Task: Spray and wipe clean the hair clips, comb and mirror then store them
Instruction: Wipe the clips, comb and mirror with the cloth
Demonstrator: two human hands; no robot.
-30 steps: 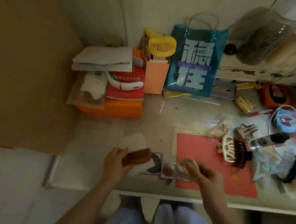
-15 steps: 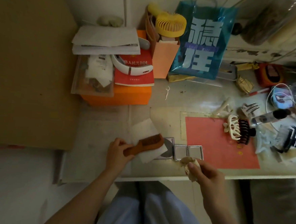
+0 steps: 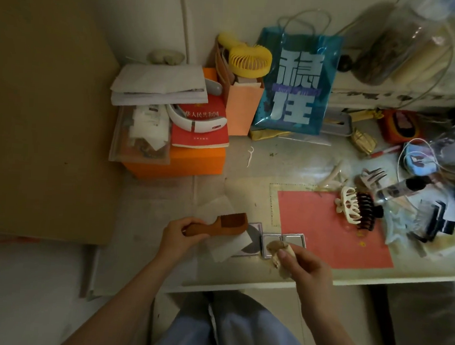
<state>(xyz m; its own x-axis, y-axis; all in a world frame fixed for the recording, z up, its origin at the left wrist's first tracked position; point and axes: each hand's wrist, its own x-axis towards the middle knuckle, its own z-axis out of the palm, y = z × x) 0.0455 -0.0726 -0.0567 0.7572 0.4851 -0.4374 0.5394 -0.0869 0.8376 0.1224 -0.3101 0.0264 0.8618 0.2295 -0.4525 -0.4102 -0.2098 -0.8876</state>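
A pale, cluttered tabletop (image 3: 240, 275) carries a salmon-pink rectangular mat (image 3: 321, 232), where cream and black plastic claw hair clips (image 3: 357, 208) lie. The left hand (image 3: 180, 236) grips a brown wooden comb (image 3: 217, 224) above white paper. The right hand (image 3: 299, 266) pinches a crumpled beige wipe (image 3: 277, 252) over a small silver-framed folding mirror (image 3: 283, 242).

A single head-worn wide-angle view looks steeply down and forward from above the person's lap, close over the left hand (image 3: 179, 235) and right hand (image 3: 302, 265), taking in the desk (image 3: 240, 278) beyond them up to the wall
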